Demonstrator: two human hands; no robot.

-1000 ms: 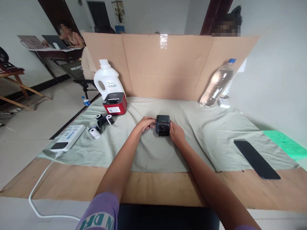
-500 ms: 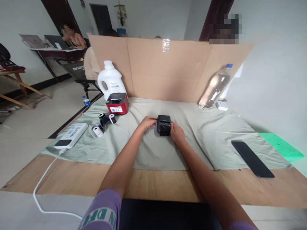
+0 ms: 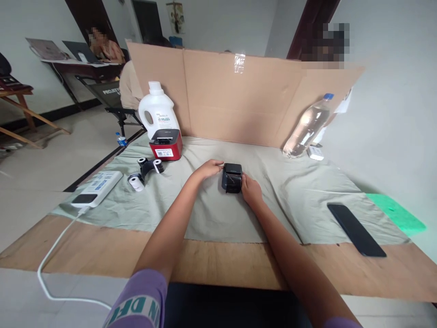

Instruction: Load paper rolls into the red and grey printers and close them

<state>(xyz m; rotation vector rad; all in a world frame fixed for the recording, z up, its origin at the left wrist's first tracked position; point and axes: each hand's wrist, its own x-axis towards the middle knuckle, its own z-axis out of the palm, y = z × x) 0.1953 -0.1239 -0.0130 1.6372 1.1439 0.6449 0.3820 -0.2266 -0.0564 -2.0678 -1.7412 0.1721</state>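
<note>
1. Small black printer (image 3: 232, 177) sits mid-cloth (image 3: 205, 214), long axis running away from the person, front face toward them
2. Left hand (image 3: 207, 168): fingers loosely curled, tips touching the printer's left side
3. Right hand (image 3: 251, 190): fingers bent against the printer's near right corner; grip firmness cannot be told

The white cable (image 3: 54, 255) runs off the picture's bottom edge.
</note>
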